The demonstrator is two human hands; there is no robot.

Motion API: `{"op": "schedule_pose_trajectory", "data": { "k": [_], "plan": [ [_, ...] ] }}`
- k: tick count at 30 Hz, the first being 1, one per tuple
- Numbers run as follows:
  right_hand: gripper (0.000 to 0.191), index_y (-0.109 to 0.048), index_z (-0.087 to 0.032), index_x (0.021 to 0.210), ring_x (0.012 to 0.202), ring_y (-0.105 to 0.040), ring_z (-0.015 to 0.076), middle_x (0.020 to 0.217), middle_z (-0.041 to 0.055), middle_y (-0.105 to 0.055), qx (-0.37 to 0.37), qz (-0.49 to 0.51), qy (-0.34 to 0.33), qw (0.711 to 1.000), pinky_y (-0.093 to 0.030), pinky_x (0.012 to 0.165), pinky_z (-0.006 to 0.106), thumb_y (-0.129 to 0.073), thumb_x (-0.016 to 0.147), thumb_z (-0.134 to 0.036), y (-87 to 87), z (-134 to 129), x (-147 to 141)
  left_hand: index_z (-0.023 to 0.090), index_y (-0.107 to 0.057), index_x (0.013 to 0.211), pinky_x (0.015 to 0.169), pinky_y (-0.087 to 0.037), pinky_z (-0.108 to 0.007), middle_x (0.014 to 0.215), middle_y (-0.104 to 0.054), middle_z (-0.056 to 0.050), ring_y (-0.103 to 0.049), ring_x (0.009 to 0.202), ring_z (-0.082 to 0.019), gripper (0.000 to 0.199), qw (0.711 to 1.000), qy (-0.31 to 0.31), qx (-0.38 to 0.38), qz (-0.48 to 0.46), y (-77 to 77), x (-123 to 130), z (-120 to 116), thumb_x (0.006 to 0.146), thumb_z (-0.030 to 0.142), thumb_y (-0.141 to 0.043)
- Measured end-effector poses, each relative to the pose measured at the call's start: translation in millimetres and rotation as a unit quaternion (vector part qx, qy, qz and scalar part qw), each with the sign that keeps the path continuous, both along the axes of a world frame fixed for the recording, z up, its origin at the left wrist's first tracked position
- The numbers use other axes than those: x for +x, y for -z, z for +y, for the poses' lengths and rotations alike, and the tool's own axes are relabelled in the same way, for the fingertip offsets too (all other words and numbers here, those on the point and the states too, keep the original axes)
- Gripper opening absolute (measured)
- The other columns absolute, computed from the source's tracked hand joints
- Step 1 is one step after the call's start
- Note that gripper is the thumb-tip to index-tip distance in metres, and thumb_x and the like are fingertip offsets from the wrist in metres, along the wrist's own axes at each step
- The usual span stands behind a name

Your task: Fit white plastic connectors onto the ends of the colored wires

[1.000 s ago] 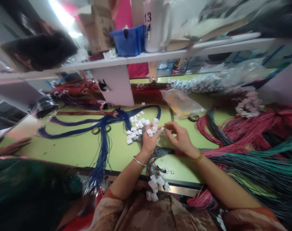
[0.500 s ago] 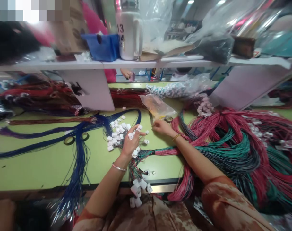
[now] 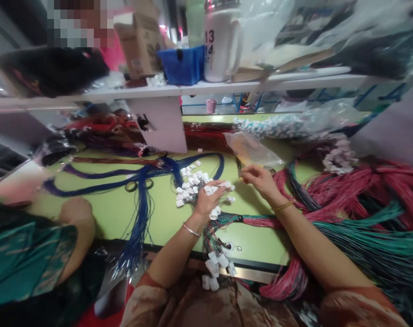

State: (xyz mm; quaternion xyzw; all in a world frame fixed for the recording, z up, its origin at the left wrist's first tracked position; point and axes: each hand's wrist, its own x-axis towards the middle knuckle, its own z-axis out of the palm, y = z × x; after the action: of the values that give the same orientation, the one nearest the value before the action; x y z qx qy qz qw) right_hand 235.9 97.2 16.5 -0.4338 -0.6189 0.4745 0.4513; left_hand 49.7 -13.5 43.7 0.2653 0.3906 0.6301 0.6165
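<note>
My left hand (image 3: 206,202) is closed around some white connectors (image 3: 211,190) with thin wires. More white connectors (image 3: 189,184) lie in a heap against its left side. Below it, wires with further connectors (image 3: 213,265) hang over the table's front edge. My right hand (image 3: 262,183) is closed in a pinch just in front of a clear plastic bag (image 3: 252,151) with yellowish contents. A small yellow bit shows at its fingertips, too small to name. Between and below the hands, a banded red and green wire bundle (image 3: 261,221) runs to the right.
Blue wires (image 3: 143,200) and tape rolls (image 3: 130,186) lie on the left. Red and green wires (image 3: 356,218) pile up on the right. A shelf (image 3: 131,94) with a blue bin (image 3: 182,66) and white mug (image 3: 222,50) spans the back. Another person's arm (image 3: 77,227) is at left.
The view has swung left, bringing another person's arm into sight. My right hand has drawn its fingers together and lifted slightly by the bag. My left hand still holds the connectors.
</note>
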Motion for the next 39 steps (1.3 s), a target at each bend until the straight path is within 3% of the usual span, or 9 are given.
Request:
{"op": "schedule_pose_trajectory", "data": {
  "k": [4,8,13,18,22,32,39],
  "plan": [
    [0.033,-0.071,-0.017,0.089,0.06,-0.062,0.0117,0.074,0.0013,-0.068,-0.047,0.105,-0.026,0.993,-0.053,0.06,0.026,-0.082,0.068,-0.04,-25.8,-28.3,-15.4,0.013,-0.069,0.091,0.051,-0.04,-0.022,0.072,-0.072,-0.004,-0.055,0.051,-0.008,0.049,0.999,-0.016,0.004,0.031,6.7,-1.5,-1.3,0.056,0.041,-0.091],
    [0.031,-0.072,-0.019,0.093,0.063,-0.063,0.0124,0.074,0.0019,-0.067,0.003,0.091,-0.057,0.994,-0.054,0.061,0.026,-0.078,0.077,-0.044,-39.5,-53.6,-26.7,0.013,-0.069,0.089,0.055,-0.04,-0.023,0.058,-0.065,0.001,-0.054,0.049,-0.008,0.044,0.998,-0.022,0.018,0.059,8.8,-2.2,-3.4,0.06,0.04,-0.088],
    [0.026,-0.067,-0.019,0.097,0.06,-0.061,0.0128,0.073,0.0015,-0.065,0.121,0.0,0.01,0.993,-0.052,0.059,0.026,-0.07,0.086,-0.042,-38.9,-67.6,-33.1,0.015,-0.067,0.087,0.064,-0.048,-0.026,0.073,-0.072,-0.003,-0.069,0.066,-0.015,0.046,0.999,-0.008,0.019,0.024,9.9,-0.3,-4.8,0.057,0.041,-0.09],
    [0.013,-0.064,-0.02,0.091,0.066,-0.06,0.0151,0.078,0.0033,-0.064,0.223,-0.078,0.024,0.971,-0.049,0.062,0.028,-0.059,0.091,-0.032,-40.4,-74.2,-38.7,0.015,-0.068,0.082,0.077,-0.054,-0.03,0.079,-0.075,-0.003,-0.071,0.07,-0.016,0.045,0.999,-0.013,0.024,-0.018,9.0,-2.5,-5.7,0.051,0.036,-0.094],
    [0.011,-0.062,-0.021,0.086,0.075,-0.06,0.0182,0.082,0.0049,-0.064,0.289,-0.106,0.031,0.951,-0.049,0.07,0.032,-0.053,0.091,-0.025,-48.3,-77.8,-42.9,0.015,-0.069,0.082,0.077,-0.055,-0.031,0.077,-0.075,-0.003,-0.072,0.069,-0.016,0.044,0.999,-0.034,0.018,-0.016,5.3,-3.8,-3.8,0.05,0.031,-0.094],
    [0.003,-0.054,-0.022,0.09,0.067,-0.061,0.0146,0.078,0.0015,-0.065,0.262,-0.096,0.021,0.96,-0.051,0.066,0.027,-0.055,0.089,-0.025,-49.2,-83.1,-41.0,0.014,-0.07,0.08,0.072,-0.053,-0.029,0.078,-0.075,-0.003,-0.068,0.068,-0.015,0.04,0.999,-0.04,0.022,0.028,3.0,-3.7,-1.8,0.051,0.028,-0.092],
    [0.003,-0.052,-0.023,0.088,0.068,-0.063,0.0151,0.077,0.0016,-0.065,0.294,-0.123,0.016,0.948,-0.051,0.066,0.027,-0.053,0.088,-0.02,-52.5,-85.8,-39.4,0.013,-0.07,0.075,0.082,-0.054,-0.034,0.083,-0.076,-0.005,-0.069,0.077,-0.017,0.036,0.997,-0.059,0.036,0.045,0.0,-3.7,-1.6,0.048,0.023,-0.092]
  ]
}}
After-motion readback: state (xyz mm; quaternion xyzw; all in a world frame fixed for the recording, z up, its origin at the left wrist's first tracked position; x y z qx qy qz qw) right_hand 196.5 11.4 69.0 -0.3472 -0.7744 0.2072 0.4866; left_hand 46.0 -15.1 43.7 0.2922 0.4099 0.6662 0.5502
